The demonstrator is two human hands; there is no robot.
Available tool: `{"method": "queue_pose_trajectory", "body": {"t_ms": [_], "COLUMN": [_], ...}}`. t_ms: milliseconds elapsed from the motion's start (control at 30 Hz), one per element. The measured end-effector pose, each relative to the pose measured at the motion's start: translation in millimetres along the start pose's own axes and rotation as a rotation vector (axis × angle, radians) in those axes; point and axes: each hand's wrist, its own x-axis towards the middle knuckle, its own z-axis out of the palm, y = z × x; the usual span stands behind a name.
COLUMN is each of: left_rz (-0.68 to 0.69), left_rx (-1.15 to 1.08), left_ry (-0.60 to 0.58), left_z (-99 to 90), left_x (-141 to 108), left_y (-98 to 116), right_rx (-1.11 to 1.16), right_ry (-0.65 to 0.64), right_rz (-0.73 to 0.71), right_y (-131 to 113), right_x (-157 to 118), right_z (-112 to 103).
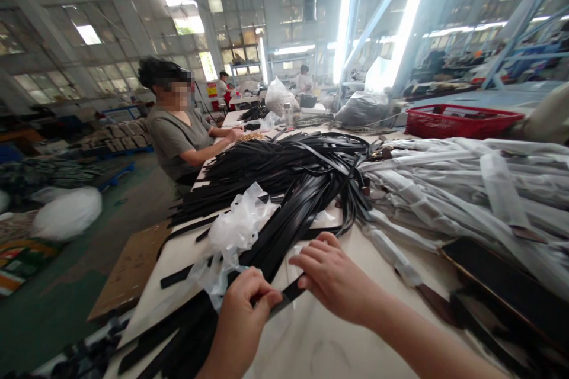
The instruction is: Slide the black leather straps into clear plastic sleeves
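My left hand (242, 317) pinches a flat black strap (293, 289) between thumb and fingers, low in the middle of the view. On the same strap, a little to the right, my right hand (333, 278) has its fingers curled over it and the thumb beneath. A short stretch of strap shows between the two hands; its ends are hidden. Just beyond them lies a thick pile of black straps (284, 225), with crumpled clear plastic film (242, 219) on its left part. Some film also reaches close to my left hand.
Straps wrapped in white sleeves (435, 189) heap up on the right, near a dark flat case-like object (502, 284). A red basket (462, 121) stands behind them. Across the pale table (338, 337), a co-worker (178, 130) in a grey-green top works at the left edge.
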Motion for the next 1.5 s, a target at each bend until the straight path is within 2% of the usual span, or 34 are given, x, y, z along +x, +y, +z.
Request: {"method": "queue_pose_trajectory", "body": {"t_ms": [100,233,467,700,800,967,1033,1200,1267,1400,1500], "left_rz": [-0.026,-0.023,-0.065,-0.063,-0.049,-0.021,-0.012,0.013,0.006,-0.001,0.018], "left_rx": [0.048,0.068,-0.037,-0.079,-0.046,0.104,0.125,0.088,0.075,0.120,0.146], "left_ry": [0.025,0.024,-0.077,-0.135,-0.137,-0.045,-0.028,-0.052,-0.065,-0.013,0.006], "left_z": [-4.9,-6.3,1.3,4.6,0.8,-6.1,-5.0,4.5,5.3,-3.0,-10.3], "left_x": [3,3,2,1,2,7,6,0,-1,1,3], "left_y": [-3,-3,1,-1,-1,-1,-1,1,1,1,0], "right_rx": [-0.039,-0.023,0.041,0.058,0.046,-0.005,0.019,0.054,0.052,0.042,0.049], "right_ry": [0.023,0.020,0.036,-0.032,-0.026,-0.009,-0.018,-0.018,-0.035,-0.080,-0.081], "right_rz": [0.076,0.027,-0.066,-0.105,-0.078,0.009,-0.006,-0.068,-0.063,0.037,0.034], "right_y": [14,22,-1,-9,-1,27,27,-2,-5,16,28], "right_x": [2,2,1,-1,1,3,4,1,-1,0,3], "right_z": [-7,-5,14,28,20,-2,0,23,24,9,0]}}
